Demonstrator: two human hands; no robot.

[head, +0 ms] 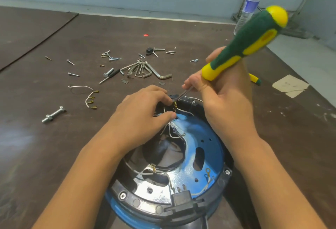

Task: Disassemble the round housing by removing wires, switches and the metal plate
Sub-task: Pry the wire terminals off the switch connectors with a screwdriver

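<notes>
Bright, even, diffuse light from above. Faint, soft shadows only. Hard white glare on the metal plate [183, 179]; pale sheen on the table [16, 138] at left. Motion blur on the screwdriver [245, 45] handle. Wide-angle bending towards the edges; water bottle [249, 8] soft.

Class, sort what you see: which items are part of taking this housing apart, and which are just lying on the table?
In use: round housing, wires, metal plate, screwdriver, left hand, right hand.
Lying about: hex keys, loose screws, bolt, water bottle.
</notes>
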